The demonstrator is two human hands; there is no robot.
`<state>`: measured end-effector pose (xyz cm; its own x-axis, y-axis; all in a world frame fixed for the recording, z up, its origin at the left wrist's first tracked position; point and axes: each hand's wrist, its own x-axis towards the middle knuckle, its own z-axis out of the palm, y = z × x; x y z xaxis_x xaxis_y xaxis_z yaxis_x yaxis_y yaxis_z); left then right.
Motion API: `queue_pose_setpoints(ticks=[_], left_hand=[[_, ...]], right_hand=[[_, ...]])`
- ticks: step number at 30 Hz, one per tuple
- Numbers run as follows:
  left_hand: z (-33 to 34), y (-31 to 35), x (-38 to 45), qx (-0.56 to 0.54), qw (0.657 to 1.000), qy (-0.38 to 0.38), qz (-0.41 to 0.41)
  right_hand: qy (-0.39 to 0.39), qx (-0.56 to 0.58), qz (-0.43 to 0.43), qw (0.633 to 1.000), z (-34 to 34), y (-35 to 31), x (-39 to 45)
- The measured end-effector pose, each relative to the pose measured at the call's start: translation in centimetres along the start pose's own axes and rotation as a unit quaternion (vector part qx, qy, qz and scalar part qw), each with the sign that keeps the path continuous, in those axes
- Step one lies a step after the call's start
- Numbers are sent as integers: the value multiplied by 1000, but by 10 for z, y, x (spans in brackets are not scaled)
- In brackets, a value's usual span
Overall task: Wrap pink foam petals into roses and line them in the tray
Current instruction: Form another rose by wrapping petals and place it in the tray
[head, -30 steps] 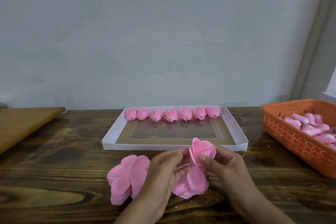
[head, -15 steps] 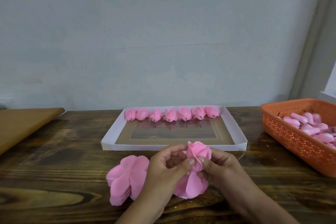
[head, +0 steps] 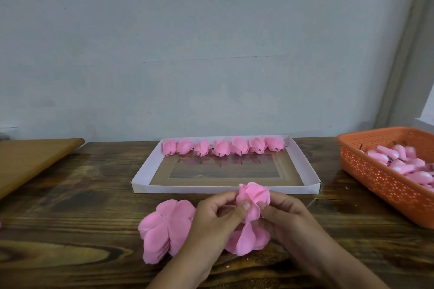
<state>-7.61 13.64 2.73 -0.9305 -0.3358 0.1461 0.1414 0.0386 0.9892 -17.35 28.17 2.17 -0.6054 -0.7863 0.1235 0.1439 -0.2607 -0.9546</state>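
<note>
A half-wrapped pink foam rose (head: 253, 196) is held just in front of the white tray (head: 143, 185). My left hand (head: 216, 216) pinches its petals with the thumb on the front; my right hand (head: 284, 216) grips it from the right. Loose outer petals (head: 244, 239) hang below the bud, down to the table. A stack of flat pink petal pieces (head: 164, 225) lies on the table left of my left hand. Several finished roses (head: 223, 146) stand in a row along the tray's far wall.
An orange perforated basket (head: 375, 176) with several pink buds (head: 404, 162) sits at the right. A light wooden board (head: 28, 157) lies at the left edge. A grey wall stands behind the dark wooden table (head: 70, 206).
Both hands have turned and tightened the rose: a petal was folded up round the bud, and my left thumb now presses on its front. The bud sits slightly lower and more to the left.
</note>
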Motion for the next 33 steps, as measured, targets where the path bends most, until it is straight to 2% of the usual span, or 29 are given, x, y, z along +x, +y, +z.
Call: queue_pose_setpoints(ticks=[9,22,28,33], left_hand=[[-5,3,2,32,997,-62,-9],[-3,-3,4,34,999,-13,-22],[-4,0,2,24,998,-49,-14],[-5,0,3,42,998,-48,-13]], right_hand=[[-7,-39,9,999,-2,-2,0],[-24,-16,18,999,-3,1,1],[19,-49,9,999,-1,0,0],[19,-58,5,998,-1,-1,-1]])
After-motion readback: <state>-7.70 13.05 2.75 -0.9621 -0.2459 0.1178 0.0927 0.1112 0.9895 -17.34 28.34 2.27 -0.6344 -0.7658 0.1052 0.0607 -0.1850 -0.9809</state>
